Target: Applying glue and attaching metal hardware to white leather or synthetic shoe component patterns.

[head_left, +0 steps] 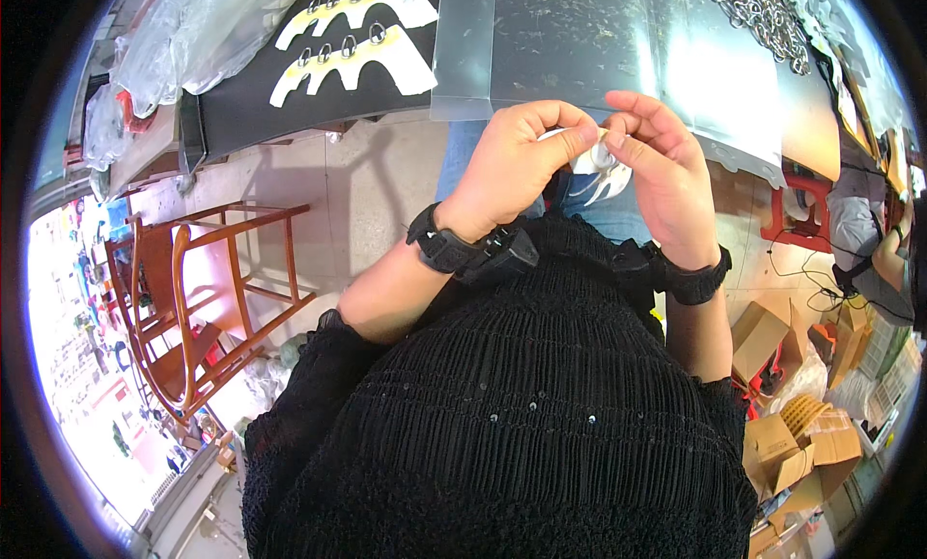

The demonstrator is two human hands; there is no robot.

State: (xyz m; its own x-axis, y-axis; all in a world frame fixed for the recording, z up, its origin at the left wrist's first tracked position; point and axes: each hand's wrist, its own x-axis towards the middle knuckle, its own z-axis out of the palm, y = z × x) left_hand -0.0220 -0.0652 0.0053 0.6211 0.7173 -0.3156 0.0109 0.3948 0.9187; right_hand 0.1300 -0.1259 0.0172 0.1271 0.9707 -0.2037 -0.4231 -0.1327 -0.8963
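Observation:
My left hand (517, 158) pinches a small white piece (610, 173) between thumb and fingertips, just past the near edge of the table. From the other side my right hand (666, 168) grips the same piece with thumb and forefinger, its other fingers curled loosely. Narrow white strips hang down from the piece; its exact kind is unclear, being partly covered by the fingers. Two scalloped white strips (410, 71) with yellowish patches and D-shaped metal rings lie on the black tabletop (232, 110), ahead and to the left.
A clear plastic sheet (560, 71) covers the table ahead. Tangled metal rings (763, 18) are heaped at the far right. Plastic bags (208, 38) lie far left. A wooden chair (183, 298) stands at left, a red stool (801, 211) at right, cardboard boxes (811, 453) lower right. Another person (869, 231) sits rightward.

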